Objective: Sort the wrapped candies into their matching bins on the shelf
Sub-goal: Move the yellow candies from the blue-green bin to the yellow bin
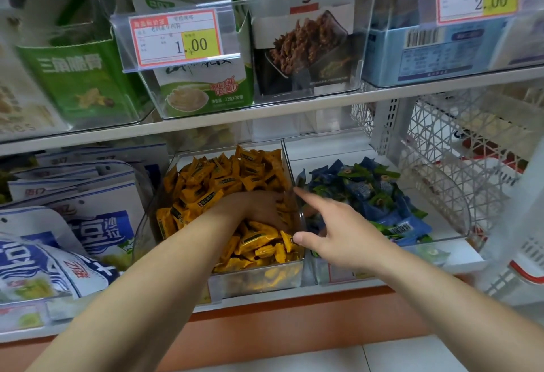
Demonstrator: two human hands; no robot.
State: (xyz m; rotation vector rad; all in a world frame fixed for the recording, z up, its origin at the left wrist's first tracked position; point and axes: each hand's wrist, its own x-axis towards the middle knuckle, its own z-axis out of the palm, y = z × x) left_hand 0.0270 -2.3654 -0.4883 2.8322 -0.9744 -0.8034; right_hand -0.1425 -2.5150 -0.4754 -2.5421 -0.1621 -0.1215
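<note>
Looks mostly sorted.
Your left hand (pixel 256 209) buried in yellow candies (pixel 223 176), grip unclear; right hand (pixel 338 232) open near blue candies (pixel 371 192).

Price tag (pixel 176 37) — blue snack bags (pixel 100 224).

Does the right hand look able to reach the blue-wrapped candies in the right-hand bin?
Probably yes: the right hand hovers by the wall between the bins, and the blue candies lie just beyond it in an open-topped bin, uncovered.
</note>
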